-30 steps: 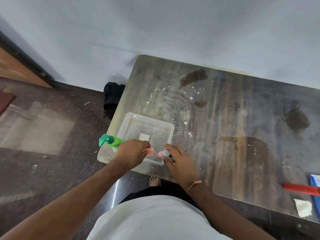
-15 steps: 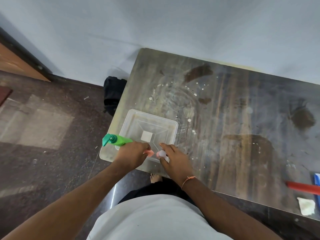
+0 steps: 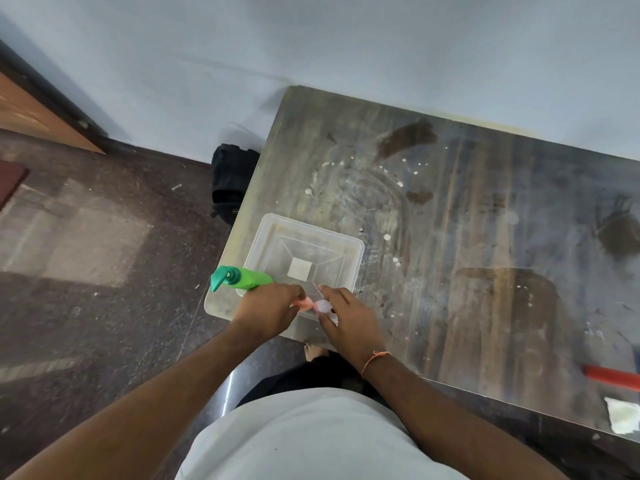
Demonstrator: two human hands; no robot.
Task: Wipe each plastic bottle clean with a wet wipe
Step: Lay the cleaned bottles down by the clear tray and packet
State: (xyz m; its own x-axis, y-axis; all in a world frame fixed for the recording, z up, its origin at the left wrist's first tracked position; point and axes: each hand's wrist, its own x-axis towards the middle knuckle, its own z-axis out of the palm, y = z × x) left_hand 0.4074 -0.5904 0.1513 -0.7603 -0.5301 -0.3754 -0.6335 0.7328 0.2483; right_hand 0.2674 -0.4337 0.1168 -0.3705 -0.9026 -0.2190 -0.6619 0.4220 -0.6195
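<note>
- Green plastic marks the bottle (image 3: 247,279), which lies roughly level past the left rim of the clear tub (image 3: 263,230), its darker green pump cap (image 3: 221,277) pointing away from the tub and out beyond the table's left edge.
- The left hand (image 3: 268,311) is wrapped shut around the bottle's body at the tub's near-left corner, fingers curled over it so that only the neck end and cap show.
- A pink piece (image 3: 304,303) pokes out from under the left hand's fingers, just over the tub's near rim; whether it belongs to the bottle or is a separate thing cannot be told.
- The clear tub sits on the near-left corner of the table (image 3: 467,237); a small white square (image 3: 300,269) shows at the middle of its floor.
- A pale, whitish wipe (image 3: 325,307) is pinched between the fingers of the right hand (image 3: 349,318), touching the pink piece at the tub's near rim.
- The right hand is closed on the wipe at the tub's near-right corner, and an orange thread (image 3: 375,357) circles its wrist.
- Far to the right of the tub, at the table's near edge, lie a red object (image 3: 611,375), cut off by the frame, and a crumpled white tissue (image 3: 623,419).
</note>
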